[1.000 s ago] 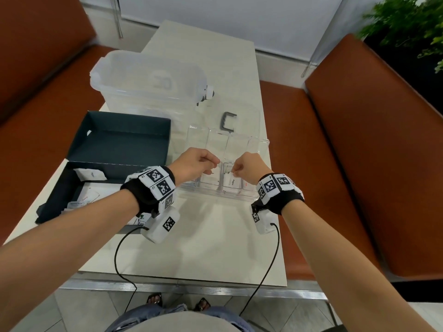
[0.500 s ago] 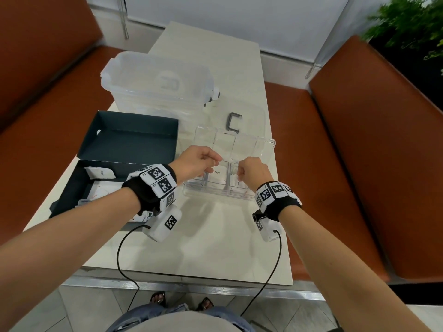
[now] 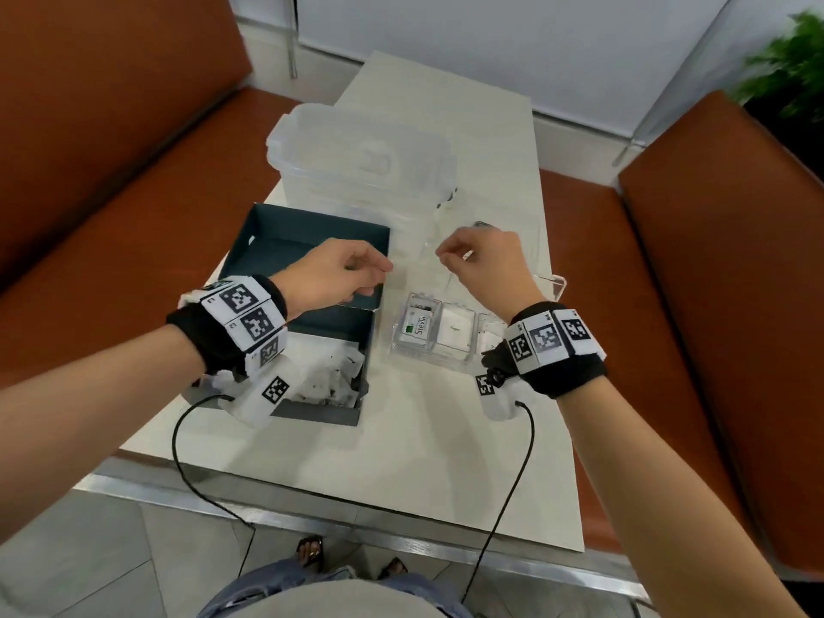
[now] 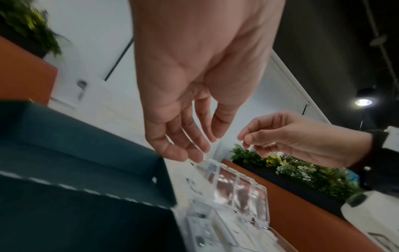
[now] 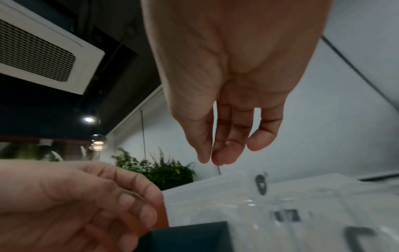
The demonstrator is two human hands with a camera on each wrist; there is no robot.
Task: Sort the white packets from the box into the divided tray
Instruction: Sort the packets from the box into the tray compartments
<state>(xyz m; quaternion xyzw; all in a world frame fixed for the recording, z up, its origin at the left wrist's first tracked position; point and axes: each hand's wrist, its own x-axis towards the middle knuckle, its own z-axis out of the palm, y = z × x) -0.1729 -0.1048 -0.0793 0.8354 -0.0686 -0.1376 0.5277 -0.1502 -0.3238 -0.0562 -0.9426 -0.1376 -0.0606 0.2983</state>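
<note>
both hands raised over the clear divided tray at frame centre

left hand fingers pinch its clear lid edge; right hand fingers pressed together, hold unclear. two white packets in tray, more in dark box left.

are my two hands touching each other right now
Apart. The head view shows a plain gap between the left hand and the right hand; the left wrist view agrees.

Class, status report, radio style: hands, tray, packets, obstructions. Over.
Left hand touches lid, grip unclear; right hand pinches it. Tray holds packets in near cells; more wait in box. Raised lid partly over tray.
</note>
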